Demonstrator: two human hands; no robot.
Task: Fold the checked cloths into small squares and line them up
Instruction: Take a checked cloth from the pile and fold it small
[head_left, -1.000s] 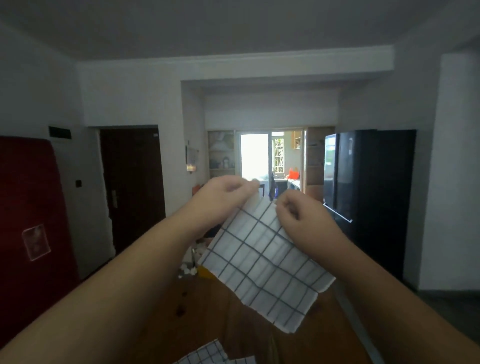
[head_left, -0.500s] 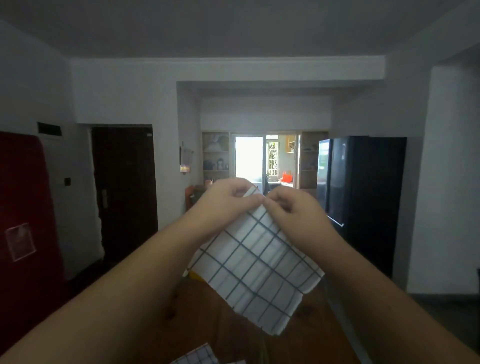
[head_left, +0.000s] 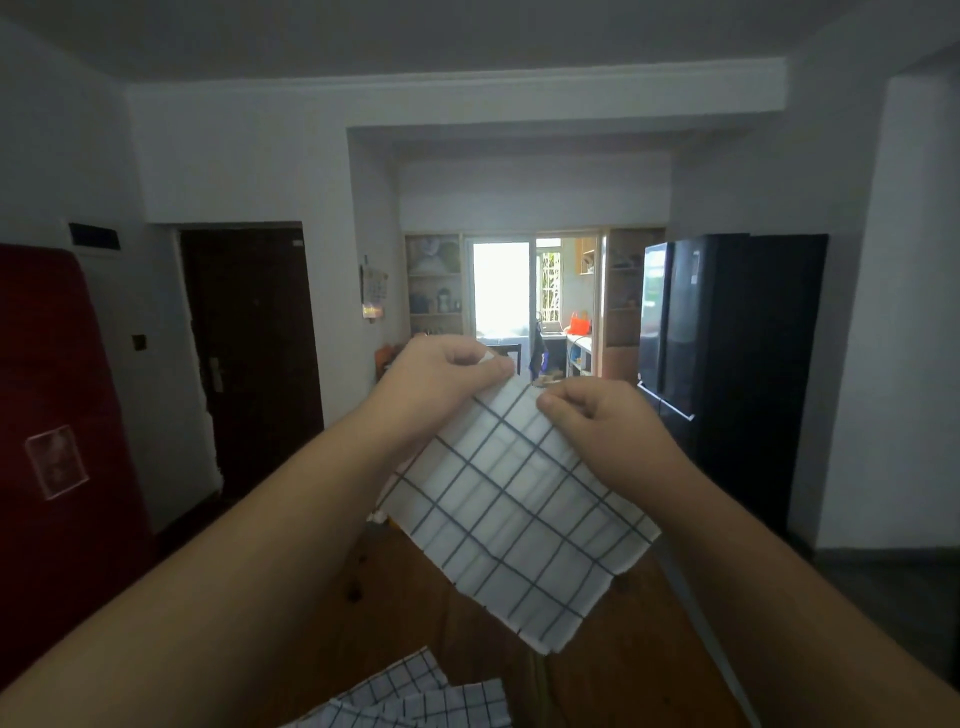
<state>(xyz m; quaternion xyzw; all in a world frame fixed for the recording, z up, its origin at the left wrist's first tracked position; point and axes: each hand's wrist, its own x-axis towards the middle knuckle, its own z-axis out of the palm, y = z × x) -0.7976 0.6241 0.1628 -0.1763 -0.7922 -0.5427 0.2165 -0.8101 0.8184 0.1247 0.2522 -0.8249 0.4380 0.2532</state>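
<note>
A white cloth with a dark checked grid (head_left: 519, 514) hangs in the air in front of me, tilted like a diamond above the wooden table (head_left: 639, 665). My left hand (head_left: 441, 384) pinches its top corner. My right hand (head_left: 597, 421) grips the upper right edge just beside it, and the two hands are a small gap apart. More checked cloths (head_left: 415, 699) lie on the table at the bottom edge of the view, partly cut off.
A black fridge (head_left: 727, 364) stands to the right, a dark door (head_left: 254, 353) and a red panel (head_left: 57, 457) to the left. A bright doorway to a kitchen (head_left: 524, 296) lies straight ahead. Some small clutter sits at the table's far end.
My hands met at the cloth's top corner and have now drawn slightly apart again. The view has tilted down a little, showing more of the cloths on the table.
</note>
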